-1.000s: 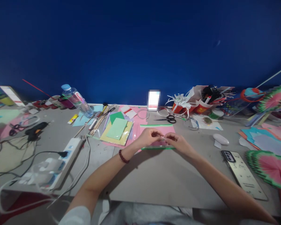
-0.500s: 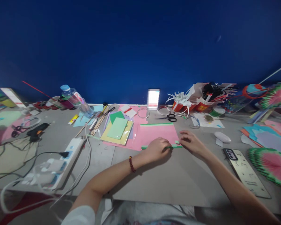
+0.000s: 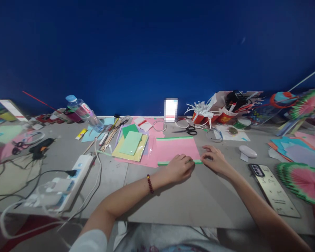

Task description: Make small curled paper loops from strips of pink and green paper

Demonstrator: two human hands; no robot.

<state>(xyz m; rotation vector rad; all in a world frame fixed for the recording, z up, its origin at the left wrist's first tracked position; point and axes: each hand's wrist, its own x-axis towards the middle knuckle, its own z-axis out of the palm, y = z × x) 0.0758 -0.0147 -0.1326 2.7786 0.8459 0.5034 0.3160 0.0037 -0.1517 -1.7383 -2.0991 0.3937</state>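
A sheet of pink paper [image 3: 177, 148] lies flat before me, with a green strip along its far edge and another along its near edge. The near strip shows a lighter green line beside the darker green. My left hand [image 3: 180, 167] is closed over this near edge, fingers bent together and pressing on the strip; its fingertips partly cover it. At the sheet's near right corner, my right hand [image 3: 214, 160] has thumb and forefinger pinched on the strip's end, the other fingers loosely bent above.
Left of the sheet lie packs of coloured paper [image 3: 130, 143] and wooden sticks [image 3: 110, 134]. Black scissors [image 3: 190, 131] rest beyond it. A power strip [image 3: 77, 178] with cables stands at left. To the right are a phone [image 3: 277, 192], a mouse [image 3: 248, 152] and a pleated paper fan [image 3: 304, 180].
The near strip, mostly dark green before, now shows light green along it. My left hand's fingers have flattened toward the edge and shifted slightly right. The right hand stays at the corner.
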